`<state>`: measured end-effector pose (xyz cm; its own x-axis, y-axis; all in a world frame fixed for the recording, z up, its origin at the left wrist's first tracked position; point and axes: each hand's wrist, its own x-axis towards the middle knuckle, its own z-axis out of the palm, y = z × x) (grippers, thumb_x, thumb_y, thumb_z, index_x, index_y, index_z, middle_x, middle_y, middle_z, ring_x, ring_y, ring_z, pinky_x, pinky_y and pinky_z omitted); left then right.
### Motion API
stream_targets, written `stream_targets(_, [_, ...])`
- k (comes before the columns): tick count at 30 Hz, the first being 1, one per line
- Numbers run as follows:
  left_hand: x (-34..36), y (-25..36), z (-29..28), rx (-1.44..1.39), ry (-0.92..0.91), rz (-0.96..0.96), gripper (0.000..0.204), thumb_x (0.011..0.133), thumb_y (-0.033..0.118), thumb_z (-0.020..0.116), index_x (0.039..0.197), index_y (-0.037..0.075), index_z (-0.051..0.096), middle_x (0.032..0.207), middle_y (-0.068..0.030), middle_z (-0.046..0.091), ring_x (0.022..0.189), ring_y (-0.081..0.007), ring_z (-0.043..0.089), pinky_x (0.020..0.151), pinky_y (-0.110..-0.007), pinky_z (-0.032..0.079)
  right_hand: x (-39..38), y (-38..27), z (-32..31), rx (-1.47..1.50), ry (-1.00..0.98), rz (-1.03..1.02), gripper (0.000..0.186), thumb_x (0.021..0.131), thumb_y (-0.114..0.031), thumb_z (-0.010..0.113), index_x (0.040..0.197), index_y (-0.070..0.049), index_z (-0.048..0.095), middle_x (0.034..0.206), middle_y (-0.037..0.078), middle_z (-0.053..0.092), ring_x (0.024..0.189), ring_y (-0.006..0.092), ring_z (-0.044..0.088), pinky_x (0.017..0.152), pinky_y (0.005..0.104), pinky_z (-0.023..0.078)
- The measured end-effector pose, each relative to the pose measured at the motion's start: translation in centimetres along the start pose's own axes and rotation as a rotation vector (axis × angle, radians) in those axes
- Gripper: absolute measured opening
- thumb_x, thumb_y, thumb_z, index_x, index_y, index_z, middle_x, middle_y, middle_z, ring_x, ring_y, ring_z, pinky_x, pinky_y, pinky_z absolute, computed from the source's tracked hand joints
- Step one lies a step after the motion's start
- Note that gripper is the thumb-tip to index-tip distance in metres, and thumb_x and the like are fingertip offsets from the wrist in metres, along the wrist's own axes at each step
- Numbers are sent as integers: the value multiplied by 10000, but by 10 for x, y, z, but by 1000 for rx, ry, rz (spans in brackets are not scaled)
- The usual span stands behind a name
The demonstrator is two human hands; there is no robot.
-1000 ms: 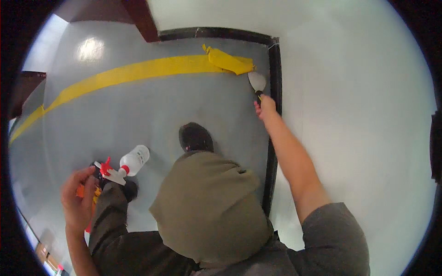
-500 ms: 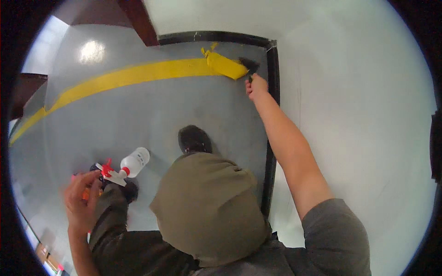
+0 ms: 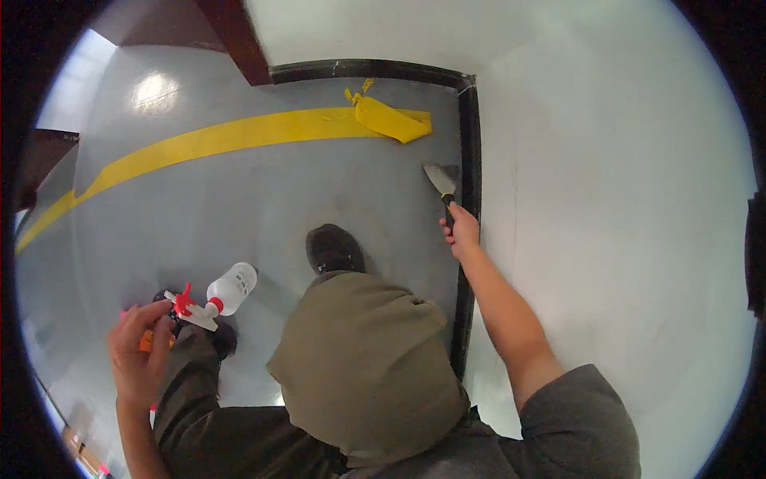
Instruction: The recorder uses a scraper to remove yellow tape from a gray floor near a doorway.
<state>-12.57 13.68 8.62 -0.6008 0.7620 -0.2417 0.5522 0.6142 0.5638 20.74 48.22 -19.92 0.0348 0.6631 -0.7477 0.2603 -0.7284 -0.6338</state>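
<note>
My right hand (image 3: 463, 230) grips a scraper (image 3: 439, 179) with a dark handle, its blade over the grey floor (image 3: 239, 191) beside the black skirting (image 3: 467, 144). Beyond the blade, loose, bunched yellow tape (image 3: 391, 120) lies at the end of a yellow floor stripe (image 3: 223, 130). My left hand (image 3: 140, 351) is open, its fingers curled loosely at the nozzle of a white spray bottle (image 3: 233, 287) with a red trigger; I cannot tell whether they touch it. Orange and pink items behind that hand are partly hidden.
A white wall (image 3: 606, 223) rises on the right and continues across the top. A dark red-brown frame (image 3: 235, 44) meets the skirting at upper left. My shoe (image 3: 331, 247) rests mid-floor. Small items (image 3: 84, 447) lie at the lower left edge.
The scraper was at the tape's right end half a second ago; my right hand has since drawn it back toward me, off the tape. My left hand has barely moved.
</note>
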Motion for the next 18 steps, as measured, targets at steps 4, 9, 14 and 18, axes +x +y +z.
stream_targets(4, [4, 4, 7, -23, 37, 49, 134, 805, -29, 565, 926, -7, 619, 751, -90, 595, 690, -185, 583, 642, -298, 450, 58, -51, 13, -49, -15, 40, 220, 894, -300, 551, 999, -107, 548, 668, 38, 547, 451, 92, 430, 360, 205, 280])
stream_targets(9, [-4, -7, -2, 66, 11, 117, 143, 807, -30, 562, 936, -3, 619, 767, -89, 599, 698, -186, 587, 659, -293, 454, 43, -34, -6, 11, -45, 78, 220, 904, -343, 530, 985, -138, 518, 691, 36, 531, 450, 81, 385, 360, 200, 265])
stream_targets(14, [-4, -14, -7, 28, 54, 17, 153, 801, -28, 575, 945, -2, 620, 773, -83, 602, 702, -188, 589, 672, -286, 459, 9, 7, 11, 72, -4, 103, 234, 895, -335, 551, 1025, -142, 529, 747, 33, 545, 516, 111, 476, 391, 216, 327])
stream_targets(18, [-5, -12, -1, -18, 50, 43, 157, 793, -30, 586, 946, -10, 617, 774, -83, 603, 690, -174, 590, 661, -279, 461, 70, -66, 62, 288, 79, 28, 245, 877, -290, 559, 997, -78, 527, 791, 50, 557, 591, 156, 576, 407, 255, 403])
